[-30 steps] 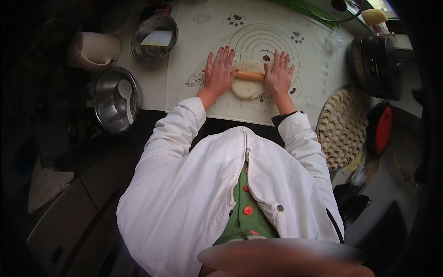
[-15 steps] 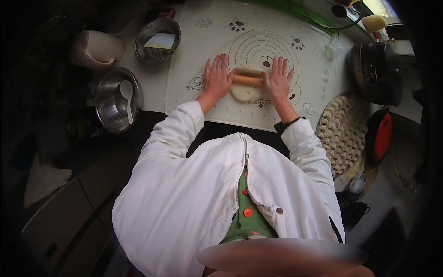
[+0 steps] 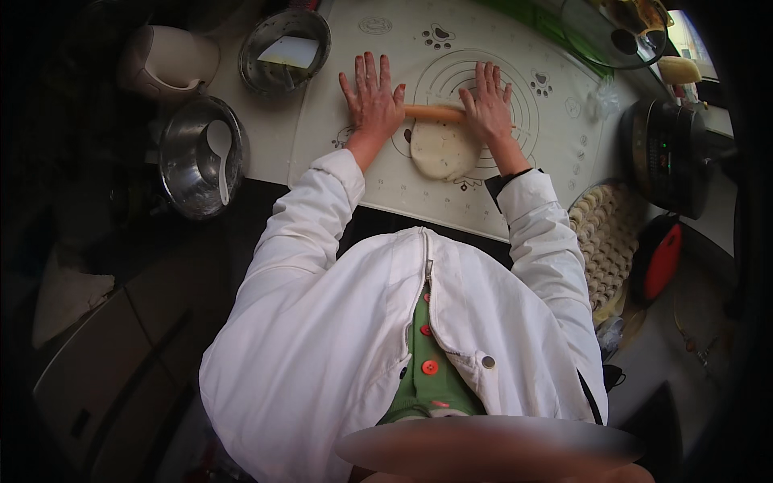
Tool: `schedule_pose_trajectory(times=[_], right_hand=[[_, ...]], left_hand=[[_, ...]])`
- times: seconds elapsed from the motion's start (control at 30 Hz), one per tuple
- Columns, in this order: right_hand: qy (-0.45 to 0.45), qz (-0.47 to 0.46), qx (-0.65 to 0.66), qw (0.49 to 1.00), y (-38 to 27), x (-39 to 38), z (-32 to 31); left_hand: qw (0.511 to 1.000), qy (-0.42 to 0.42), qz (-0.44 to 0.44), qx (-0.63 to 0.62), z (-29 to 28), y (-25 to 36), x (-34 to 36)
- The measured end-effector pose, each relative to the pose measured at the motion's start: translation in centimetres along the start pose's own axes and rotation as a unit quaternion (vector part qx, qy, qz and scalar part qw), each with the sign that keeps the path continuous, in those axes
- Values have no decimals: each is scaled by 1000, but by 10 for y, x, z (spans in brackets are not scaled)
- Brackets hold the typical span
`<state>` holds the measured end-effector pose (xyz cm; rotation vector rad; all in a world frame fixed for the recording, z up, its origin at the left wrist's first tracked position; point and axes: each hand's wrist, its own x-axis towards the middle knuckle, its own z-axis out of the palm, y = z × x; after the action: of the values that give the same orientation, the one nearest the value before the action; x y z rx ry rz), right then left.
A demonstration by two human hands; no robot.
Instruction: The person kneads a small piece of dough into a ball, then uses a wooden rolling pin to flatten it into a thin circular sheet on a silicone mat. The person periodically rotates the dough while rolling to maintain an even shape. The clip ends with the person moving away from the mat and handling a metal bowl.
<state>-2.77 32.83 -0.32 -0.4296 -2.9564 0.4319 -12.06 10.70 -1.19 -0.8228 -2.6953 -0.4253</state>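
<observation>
Hands flat and apart, fingers spread on the left hand (image 3: pixel 374 105), closer together on the right hand (image 3: pixel 489 105), neither wrapped round the pin (image 3: pixel 435 113)! They're over its two ends, at ten and one o'clock from the dough (image 3: pixel 443 157), and the pin lies across the dough's twelve o'clock edge. The dough, a speckled round, sits on the mat (image 3: pixel 555 157). This looks like rolling-out, stroke at its far end; from here it calls for level palms and even pressure drawing towards six. Further out: bowl (image 3: pixel 169 161) and spoon (image 3: pixel 219 149) at nine, dumplings (image 3: pixel 608 249) at four, cooker (image 3: pixel 664 161) at three.
</observation>
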Motion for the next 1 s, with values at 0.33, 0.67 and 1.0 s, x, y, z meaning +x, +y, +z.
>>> schedule_pose_trajectory(times=[0.33,0.67,1.0], right_hand=[[11,-12,-5,1000,5,-131,-10],[62,33,-75,995,3,-48,-1],[3,-18,-29,999,5,-71,-4]], left_hand=[[969,-205,34,-133,-74,25,-112],[993,-106,11,-57,-26,19,-52],[990,-128,4,-60,-31,26,-58]])
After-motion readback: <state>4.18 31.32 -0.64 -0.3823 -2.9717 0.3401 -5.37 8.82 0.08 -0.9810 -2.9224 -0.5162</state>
